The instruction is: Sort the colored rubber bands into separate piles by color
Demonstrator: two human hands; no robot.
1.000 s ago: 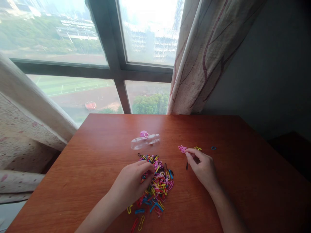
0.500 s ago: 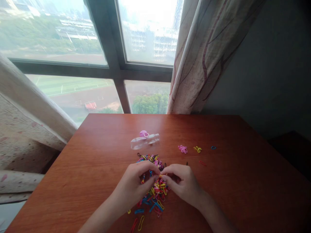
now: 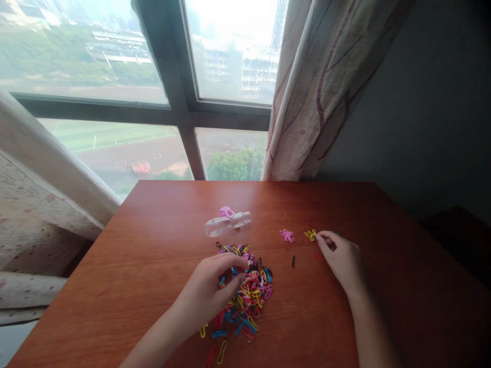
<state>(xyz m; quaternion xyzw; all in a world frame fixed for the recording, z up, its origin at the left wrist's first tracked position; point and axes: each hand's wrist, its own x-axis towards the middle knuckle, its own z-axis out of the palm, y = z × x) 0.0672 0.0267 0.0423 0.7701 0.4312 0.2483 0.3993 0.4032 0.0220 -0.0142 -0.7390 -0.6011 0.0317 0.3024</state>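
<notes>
A heap of small coloured rubber bands (image 3: 249, 296) lies on the wooden table in front of me. Over its left side hovers my left hand (image 3: 217, 283), thumb and forefinger slightly apart with nothing visible between them. To the right, my right hand (image 3: 341, 255) pinches at the edge of a small yellow rubber band pile (image 3: 310, 235). Its fingertips are closed on a yellow band, mostly hidden. Beside that pile is a pink rubber band pile (image 3: 287, 235). A red rubber band (image 3: 316, 256) lies under the right hand's near side, and a blue one (image 3: 335, 232) shows just behind it.
A clear plastic bottle (image 3: 228, 224) with a pink part lies behind the heap. One black rubber band (image 3: 293, 261) rests right of the heap. Loose yellow (image 3: 222, 352) and red bands lie near the front. Window and curtains (image 3: 299, 102) border the table's far side.
My right hand has moved from the heap, where both hands' fingertips met, rightward to the yellow pile. The left hand has stayed over the heap, its fingertips now a little apart.
</notes>
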